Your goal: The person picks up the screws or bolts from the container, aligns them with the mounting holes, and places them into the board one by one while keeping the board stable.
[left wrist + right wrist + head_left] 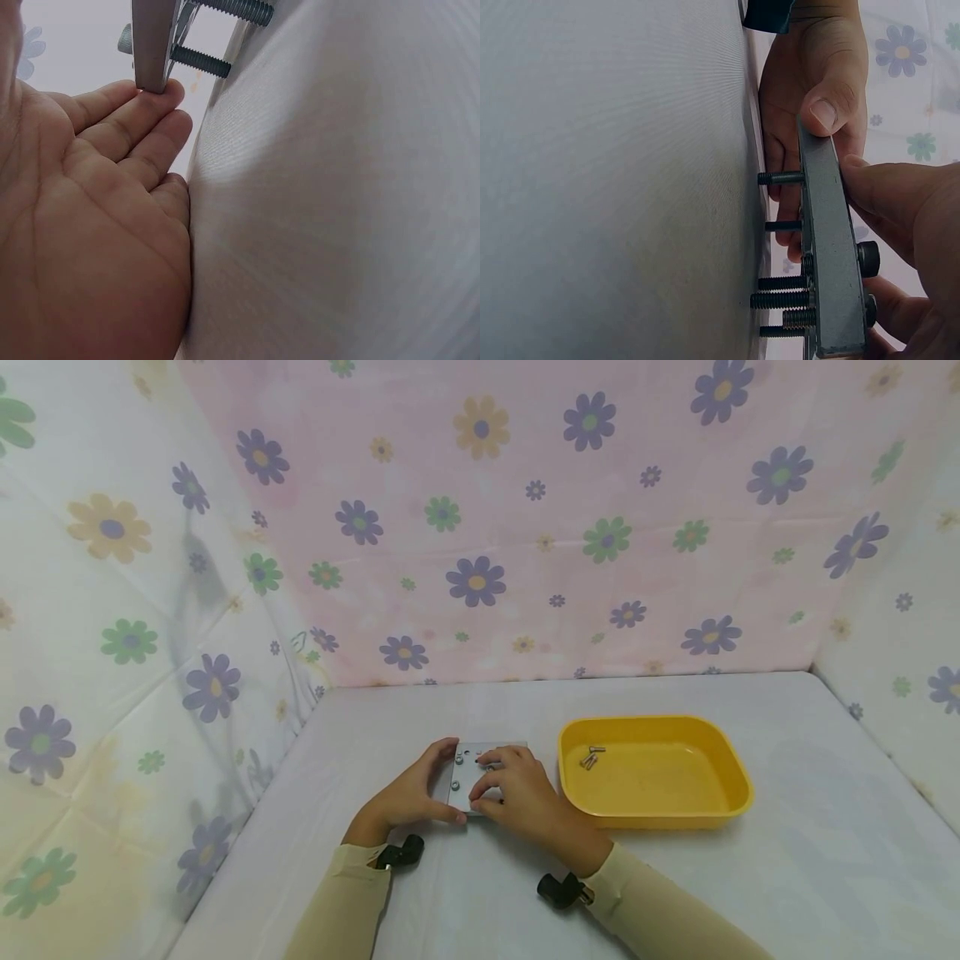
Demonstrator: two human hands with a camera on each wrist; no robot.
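A silver metal plate is raised a little off the white table on several bolts whose threaded shanks stick out beneath it. My left hand holds the plate at its left side, thumb at the near edge and fingers at the far edge. Socket-head bolts sit along the left part of the top. Over the plate, my right hand brings thumb and index finger together at the near left corner, pinching a bolt whose head they hide. A threaded shank shows below that spot in the right wrist view.
Right of the plate, close to my right forearm, stands a yellow tray. Several loose bolts lie at its left end. Flowered cloth walls the table at the back and both sides.
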